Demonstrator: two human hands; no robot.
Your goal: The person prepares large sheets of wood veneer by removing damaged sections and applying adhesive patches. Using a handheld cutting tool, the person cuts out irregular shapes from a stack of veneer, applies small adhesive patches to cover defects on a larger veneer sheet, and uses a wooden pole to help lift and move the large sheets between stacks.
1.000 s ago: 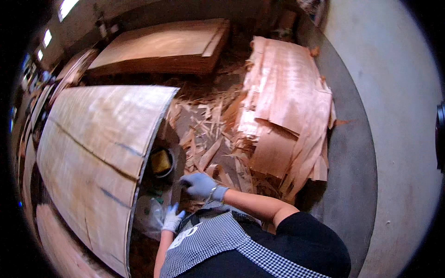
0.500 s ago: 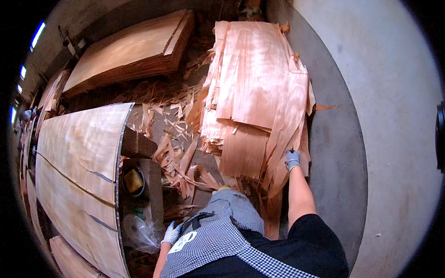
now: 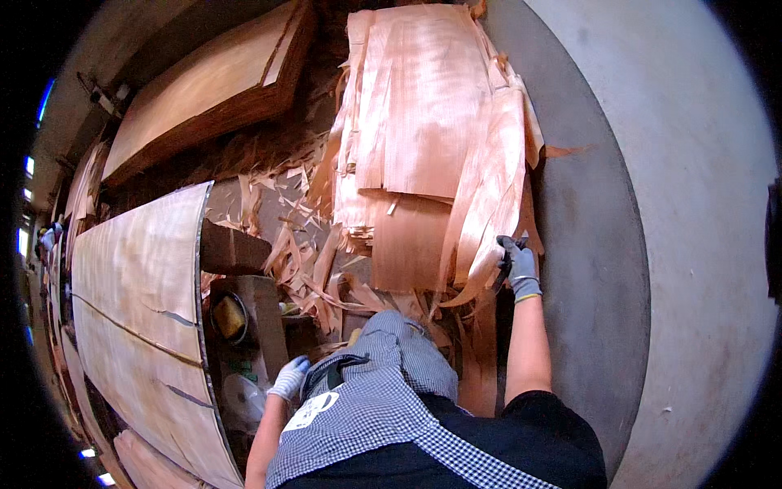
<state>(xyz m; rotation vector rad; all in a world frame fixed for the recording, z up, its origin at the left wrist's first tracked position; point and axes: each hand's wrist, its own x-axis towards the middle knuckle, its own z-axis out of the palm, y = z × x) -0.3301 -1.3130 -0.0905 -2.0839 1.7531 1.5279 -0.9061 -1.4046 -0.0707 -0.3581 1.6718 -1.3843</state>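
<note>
Thin reddish wood veneer sheets (image 3: 419, 106) lie in a tall ragged stack ahead of me. My right hand (image 3: 519, 269), in a grey glove with dark fingertips, is closed at the near right corner of the stack. Its fingers pinch the near end of a loose, curving veneer strip (image 3: 486, 196), which bows up along the stack's right side. My left hand (image 3: 290, 377) hangs beside my checked apron (image 3: 358, 420), in a pale glove with blue fingertips. Its fingers are loosely extended, and nothing shows in them.
A pale veneer sheet (image 3: 142, 301) with dark splits covers a raised surface on the left. Beside it, a dark round container (image 3: 230, 318) holds a yellowish block. Torn scraps (image 3: 305, 277) litter the floor. Another veneer stack (image 3: 204, 85) stands far left; a grey wall (image 3: 692, 204) rises right.
My right hand has moved up slightly, and the strip at it now bulges and curves more. The whole view has shifted, with the stack higher in it. My left hand has risen a little.
</note>
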